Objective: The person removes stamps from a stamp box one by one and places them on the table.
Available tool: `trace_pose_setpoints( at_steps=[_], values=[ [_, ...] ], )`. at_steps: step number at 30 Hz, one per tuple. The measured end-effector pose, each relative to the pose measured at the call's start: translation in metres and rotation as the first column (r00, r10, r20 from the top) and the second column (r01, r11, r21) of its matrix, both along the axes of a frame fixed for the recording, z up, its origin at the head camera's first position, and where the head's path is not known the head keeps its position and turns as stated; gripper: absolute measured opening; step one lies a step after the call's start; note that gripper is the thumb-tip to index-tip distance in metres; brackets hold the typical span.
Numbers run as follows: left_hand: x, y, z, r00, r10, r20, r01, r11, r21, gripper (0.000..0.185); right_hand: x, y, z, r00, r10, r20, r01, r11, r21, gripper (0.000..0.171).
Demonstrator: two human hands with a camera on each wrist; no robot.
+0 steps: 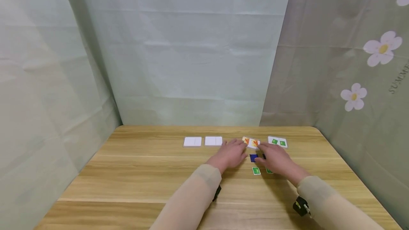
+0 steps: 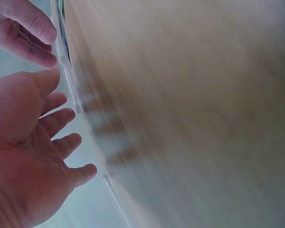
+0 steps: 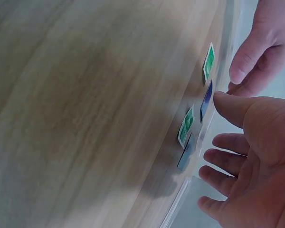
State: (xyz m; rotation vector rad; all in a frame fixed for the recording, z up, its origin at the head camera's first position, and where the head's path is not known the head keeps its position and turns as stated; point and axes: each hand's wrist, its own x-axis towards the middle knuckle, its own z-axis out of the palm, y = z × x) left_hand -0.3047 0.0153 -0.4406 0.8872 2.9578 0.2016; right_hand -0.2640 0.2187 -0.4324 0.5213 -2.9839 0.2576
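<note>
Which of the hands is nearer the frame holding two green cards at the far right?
Right. The right hand lies just in front of the green-card frame, slightly to its left; the left hand sits farther left, beyond the orange-card frame.

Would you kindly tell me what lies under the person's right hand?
Under the right hand a blue card and green card show on the table; another green card is mostly covered.
</note>
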Motion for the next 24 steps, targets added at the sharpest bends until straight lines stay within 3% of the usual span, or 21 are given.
trace_pose_setpoints(
  at_steps=[16,24],
  values=[
    [0.0011,-0.0012,-0.0007,0.999,0.017,0.031,-0.016,1.0,-0.019,0.053,-0.0008,-0.0067,0.0019,1.0,0.029,0.0,-0.029,0.999,-0.019,0.049],
    [0.0074,-0.0062,0.0032,0.999,0.013,0.034,-0.013,1.0,-0.021,0.054,-0.004,-0.0085,-0.0025,0.998,0.059,-0.016,-0.059,0.998,-0.031,0.045]
  ],
)
